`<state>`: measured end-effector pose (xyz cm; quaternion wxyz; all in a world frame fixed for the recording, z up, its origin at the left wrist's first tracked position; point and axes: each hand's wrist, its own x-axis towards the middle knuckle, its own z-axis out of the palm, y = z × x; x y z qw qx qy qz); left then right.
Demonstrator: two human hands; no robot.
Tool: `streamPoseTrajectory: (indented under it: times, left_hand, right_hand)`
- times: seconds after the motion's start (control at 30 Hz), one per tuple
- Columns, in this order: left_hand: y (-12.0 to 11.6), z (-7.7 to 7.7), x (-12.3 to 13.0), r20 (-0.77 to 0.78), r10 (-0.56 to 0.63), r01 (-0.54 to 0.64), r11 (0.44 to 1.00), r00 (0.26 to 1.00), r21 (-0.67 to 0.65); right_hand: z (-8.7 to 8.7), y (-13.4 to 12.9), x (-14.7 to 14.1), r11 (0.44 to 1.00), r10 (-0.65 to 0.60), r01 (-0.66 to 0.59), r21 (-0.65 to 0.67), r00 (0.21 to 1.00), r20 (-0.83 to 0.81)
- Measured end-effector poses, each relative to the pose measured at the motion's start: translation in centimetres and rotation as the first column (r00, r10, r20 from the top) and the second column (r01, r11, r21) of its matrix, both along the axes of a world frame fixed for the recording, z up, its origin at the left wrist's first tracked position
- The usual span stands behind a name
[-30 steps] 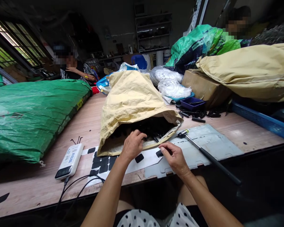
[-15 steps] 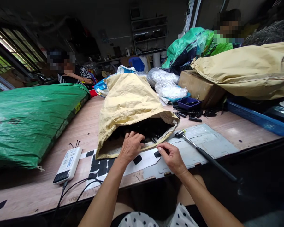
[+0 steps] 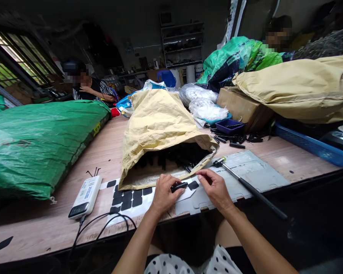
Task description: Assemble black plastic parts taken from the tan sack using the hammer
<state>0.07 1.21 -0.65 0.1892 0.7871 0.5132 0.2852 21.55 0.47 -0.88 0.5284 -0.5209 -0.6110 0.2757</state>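
Note:
A yellow paper sack (image 3: 160,118) lies on the table with its mouth facing me and many black parts (image 3: 185,154) inside. Just in front of the mouth, my left hand (image 3: 167,192) is closed on a black part (image 3: 179,186). My right hand (image 3: 214,186) is at the sack's right front edge, thumb and forefinger apart, holding nothing that I can see. Beneath my hands lies a white sheet with black rounded squares (image 3: 127,199). A hammer (image 3: 246,186) rests on a grey board (image 3: 254,167) to the right.
On the left are a green sack (image 3: 45,140) and a white power bank (image 3: 85,196) with cables. A purple tray (image 3: 230,125), loose black parts, a cardboard box (image 3: 240,104) and a blue basket (image 3: 308,142) stand at right. Two people are farther back.
My left hand has come out of the sack's mouth toward me, now with a black part in it. My right hand has moved slightly right and its fingers have parted. The view has shifted a little.

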Motion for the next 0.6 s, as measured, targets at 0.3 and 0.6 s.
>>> streamPoseTrajectory:
  times: [0.3, 0.6]
  left_hand:
    - [0.1, 0.2, -0.1, 0.052, 0.002, -0.001, 1.0, 0.999, -0.02]
    - [0.4, 0.0, -0.2, 0.087, 0.016, -0.011, 0.998, 0.996, -0.058]
  right_hand:
    - [1.1, 0.5, 9.6, 0.828, -0.303, 0.561, -0.007, 0.459, 0.835]
    - [1.6, -1.8, 10.2, 0.795, -0.289, 0.587, -0.155, 0.591, 0.753]
